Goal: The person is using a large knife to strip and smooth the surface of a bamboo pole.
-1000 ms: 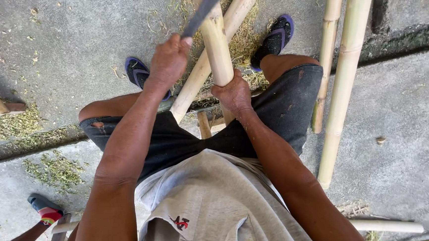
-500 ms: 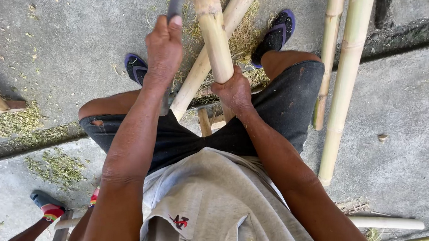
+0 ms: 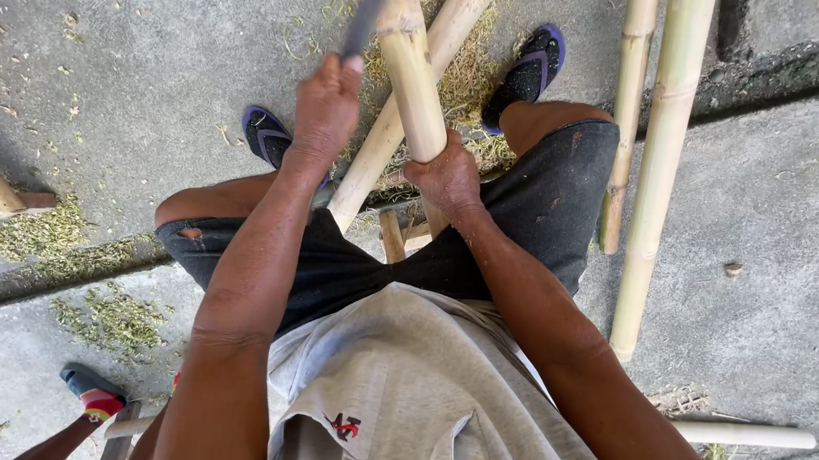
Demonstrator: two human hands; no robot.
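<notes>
Head view, items as seen from above.

Item: your left hand [image 3: 327, 111]. It is closed in a full fist round the handle of a dark blade [image 3: 368, 14], which rises from the fist toward the top edge, blurred, lying just beside the pole.

Item: your right hand [image 3: 446, 177]. Its fingers are wrapped shut round the near end of a pale bamboo pole [image 3: 410, 64], held between your knees.

Item: that bamboo pole. It slants up and slightly left from your right fist to the top of the frame, crossing over a second bamboo pole [image 3: 418, 98] that leans the other way, its lower end near your left thigh.

Item: two more bamboo poles [image 3: 659, 170], side by side and upright in the frame, just right of your right leg.

Item: green-yellow shavings [image 3: 457, 72] scattered on the concrete floor [image 3: 156, 44] under the crossed poles and by your left side.

Item: your blue-edged sandals [image 3: 531, 72], one on each side of the poles.

Item: another person's foot in a red-strapped sandal [image 3: 94, 395], lower left corner, well apart from your hands.
</notes>
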